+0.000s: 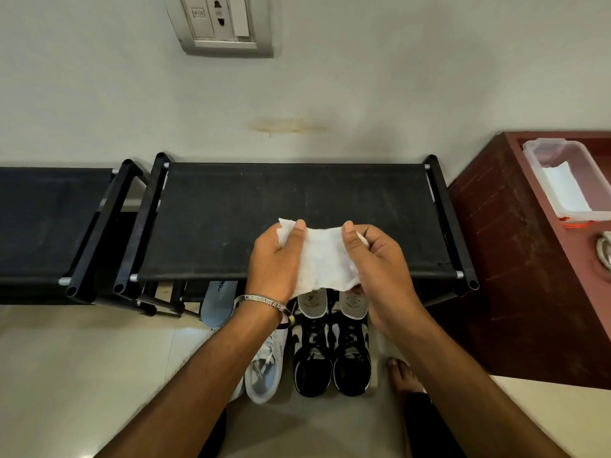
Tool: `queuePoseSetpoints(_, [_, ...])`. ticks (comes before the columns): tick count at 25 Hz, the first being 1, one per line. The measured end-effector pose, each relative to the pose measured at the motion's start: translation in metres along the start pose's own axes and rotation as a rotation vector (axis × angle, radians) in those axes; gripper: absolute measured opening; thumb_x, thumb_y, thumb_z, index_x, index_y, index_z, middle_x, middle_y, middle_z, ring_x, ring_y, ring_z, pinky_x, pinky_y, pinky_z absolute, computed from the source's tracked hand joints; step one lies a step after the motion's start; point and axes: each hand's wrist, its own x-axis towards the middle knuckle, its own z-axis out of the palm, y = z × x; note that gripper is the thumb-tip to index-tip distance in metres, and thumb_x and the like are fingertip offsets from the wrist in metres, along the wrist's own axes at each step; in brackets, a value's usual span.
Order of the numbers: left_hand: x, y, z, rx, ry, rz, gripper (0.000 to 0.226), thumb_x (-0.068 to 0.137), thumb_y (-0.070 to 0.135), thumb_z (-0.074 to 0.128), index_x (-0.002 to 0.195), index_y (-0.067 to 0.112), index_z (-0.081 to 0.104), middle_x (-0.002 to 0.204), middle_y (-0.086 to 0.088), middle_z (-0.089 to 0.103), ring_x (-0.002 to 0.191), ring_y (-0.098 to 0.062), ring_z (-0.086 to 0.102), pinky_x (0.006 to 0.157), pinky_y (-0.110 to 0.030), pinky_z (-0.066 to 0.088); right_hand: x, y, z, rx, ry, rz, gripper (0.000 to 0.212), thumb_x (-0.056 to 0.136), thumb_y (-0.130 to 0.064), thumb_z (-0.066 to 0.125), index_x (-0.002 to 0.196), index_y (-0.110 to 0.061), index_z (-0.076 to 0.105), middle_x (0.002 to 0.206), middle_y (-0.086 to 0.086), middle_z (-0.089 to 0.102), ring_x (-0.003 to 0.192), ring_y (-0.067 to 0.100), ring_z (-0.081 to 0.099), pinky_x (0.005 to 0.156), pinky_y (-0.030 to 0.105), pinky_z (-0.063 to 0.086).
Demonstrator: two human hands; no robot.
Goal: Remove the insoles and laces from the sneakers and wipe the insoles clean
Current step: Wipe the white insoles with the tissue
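Both hands hold one white damp-looking wipe (322, 259) stretched between them above the front edge of the black fabric-topped shoe rack (231, 219). Left hand (276, 262) pinches the wipe's 9 o'clock edge, thumb on top; right hand (380, 266) pinches its 3 o'clock edge the same way. The wipe looks unused.

Progress, judged from the layout: a pale blue-grey insole (216, 302) leans at the rack's front, at 8 o'clock from the hands, so at least one insole appears to be out. The white-and-light-blue sneaker (266, 368) below it shows laces in place. The pair of black-and-white sneakers (332, 352) at 6 o'clock is laced too; whether their insoles are in cannot be told. Wiping has apparently not begun; lace removal looks wholly undone.

Room to move: the rack's top offers a flat surface at 12 o'clock. A dark red wooden cabinet (496, 242) bounds the space at 3 o'clock, carrying a clear plastic box (532, 160) with more white sheets. A second black rack (49, 219) stands at 9 o'clock. A bare foot (401, 375) stands just beside the black pair at 5 o'clock.
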Motion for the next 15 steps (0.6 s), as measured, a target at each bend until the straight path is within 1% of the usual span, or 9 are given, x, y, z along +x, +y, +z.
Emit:
queuePoseSetpoints(3, [0.000, -0.002, -0.001, 0.011, 0.011, 0.048, 0.037, 0.095, 0.034, 0.058, 0.065, 0.013, 0.052, 0.063, -0.002, 0.050, 0.063, -0.017, 0.049, 0.060, -0.034, 0.041, 0.001, -0.001, -0.003, -0.014, 0.093, -0.060, 0.026, 0.099, -0.026, 0.057, 0.090, -0.002, 0.064, 0.075, 0.004, 0.062, 0.068, 0.014, 0.058, 0.056, 0.028, 0.051])
queuePoseSetpoints(6, [0.001, -0.002, -0.003, 0.046, 0.023, 0.096, 0.044, 0.094, 0.035, 0.059, 0.059, 0.015, 0.043, 0.056, 0.003, 0.039, 0.057, -0.014, 0.038, 0.055, -0.028, 0.032, 0.003, 0.001, -0.004, -0.058, 0.163, -0.096, 0.027, 0.098, -0.027, 0.059, 0.086, -0.004, 0.065, 0.076, 0.011, 0.061, 0.069, 0.017, 0.058, 0.059, 0.037, 0.052])
queuePoseSetpoints(8, [0.003, -0.004, -0.002, 0.066, 0.004, 0.072, 0.045, 0.094, 0.037, 0.058, 0.059, 0.016, 0.040, 0.056, 0.002, 0.035, 0.056, -0.014, 0.035, 0.053, -0.027, 0.029, 0.004, 0.004, -0.006, -0.083, 0.172, -0.106, 0.024, 0.097, -0.029, 0.060, 0.087, -0.008, 0.065, 0.080, 0.011, 0.065, 0.071, 0.018, 0.060, 0.064, 0.042, 0.054])
queuePoseSetpoints(10, [0.006, -0.006, -0.002, 0.060, -0.040, -0.012, 0.041, 0.095, 0.039, 0.057, 0.064, 0.014, 0.047, 0.060, 0.000, 0.043, 0.059, -0.015, 0.041, 0.054, -0.029, 0.034, 0.006, 0.006, -0.012, -0.080, 0.165, -0.090, 0.015, 0.097, -0.031, 0.060, 0.094, -0.017, 0.065, 0.087, 0.005, 0.068, 0.077, 0.017, 0.063, 0.067, 0.043, 0.055])
queuePoseSetpoints(11, [0.006, -0.008, -0.003, 0.028, -0.067, -0.059, 0.035, 0.094, 0.038, 0.058, 0.071, 0.012, 0.055, 0.067, -0.002, 0.054, 0.064, -0.017, 0.050, 0.058, -0.030, 0.041, 0.007, 0.006, -0.015, -0.077, 0.154, -0.073, 0.010, 0.097, -0.031, 0.061, 0.099, -0.021, 0.063, 0.089, 0.003, 0.069, 0.079, 0.017, 0.063, 0.065, 0.041, 0.054])
queuePoseSetpoints(12, [0.005, -0.008, -0.003, -0.026, -0.090, -0.101, 0.025, 0.094, 0.033, 0.060, 0.081, 0.012, 0.062, 0.078, -0.002, 0.064, 0.072, -0.018, 0.060, 0.064, -0.032, 0.049, 0.007, 0.006, -0.019, -0.080, 0.140, -0.049, 0.009, 0.096, -0.030, 0.061, 0.104, -0.026, 0.059, 0.088, 0.001, 0.069, 0.078, 0.016, 0.063, 0.061, 0.037, 0.052])
queuePoseSetpoints(13, [0.005, -0.008, -0.005, -0.080, -0.101, -0.117, 0.013, 0.093, 0.027, 0.062, 0.092, 0.013, 0.064, 0.089, -0.003, 0.070, 0.082, -0.019, 0.066, 0.070, -0.033, 0.054, 0.006, 0.006, -0.023, -0.088, 0.123, -0.028, 0.013, 0.096, -0.027, 0.061, 0.108, -0.029, 0.055, 0.085, 0.001, 0.068, 0.075, 0.015, 0.061, 0.059, 0.033, 0.049])
queuePoseSetpoints(14, [0.004, -0.008, -0.006, -0.110, -0.098, -0.113, 0.008, 0.092, 0.019, 0.064, 0.099, 0.015, 0.062, 0.094, -0.004, 0.071, 0.086, -0.019, 0.068, 0.072, -0.033, 0.056, 0.005, 0.006, -0.026, -0.098, 0.105, -0.018, 0.019, 0.096, -0.024, 0.060, 0.111, -0.030, 0.051, 0.081, 0.001, 0.066, 0.072, 0.014, 0.060, 0.057, 0.031, 0.047])
queuePoseSetpoints(15, [0.003, -0.009, -0.007, -0.108, -0.090, -0.092, 0.013, 0.091, 0.013, 0.065, 0.101, 0.018, 0.057, 0.092, -0.004, 0.070, 0.084, -0.017, 0.068, 0.068, -0.031, 0.056, 0.003, 0.006, -0.029, -0.110, 0.087, -0.024, 0.022, 0.096, -0.020, 0.060, 0.112, -0.029, 0.047, 0.077, 0.000, 0.063, 0.070, 0.013, 0.058, 0.055, 0.029, 0.046])
